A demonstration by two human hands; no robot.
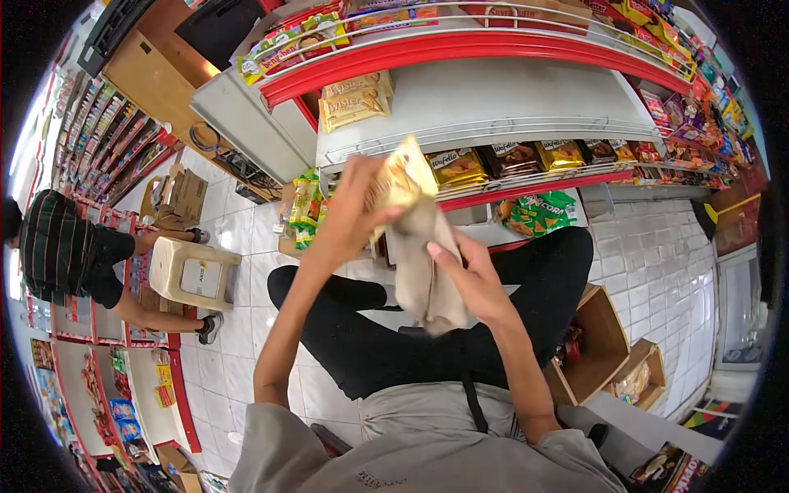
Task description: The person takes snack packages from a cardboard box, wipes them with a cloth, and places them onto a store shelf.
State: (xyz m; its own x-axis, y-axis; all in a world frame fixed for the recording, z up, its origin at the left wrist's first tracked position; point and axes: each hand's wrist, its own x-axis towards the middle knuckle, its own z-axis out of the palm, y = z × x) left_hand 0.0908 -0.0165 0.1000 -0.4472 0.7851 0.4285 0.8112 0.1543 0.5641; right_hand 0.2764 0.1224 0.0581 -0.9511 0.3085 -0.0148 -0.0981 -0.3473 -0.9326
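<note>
My left hand (349, 209) grips a cream-gold snack packet (404, 177), held tilted in front of the shelf. A greyish-beige cloth (427, 275) hangs from my right hand (477, 275), its upper end against the packet's lower part. Some fingers of both hands are hidden behind the packet and the cloth. On the white shelf (509, 90) beyond, cream-gold Twister packets (353, 103) lie stacked at the left end. Below them, Wafello packets (514, 160) stand in a row behind a wire rail.
A green corn snack bag (538, 214) lies on the bottom shelf. Open cardboard boxes (600, 345) stand on the floor at right. To the left are a beige plastic stool (193, 271) and another person in a striped shirt (53, 246). Red-edged shelves (485, 53) hold more snacks above.
</note>
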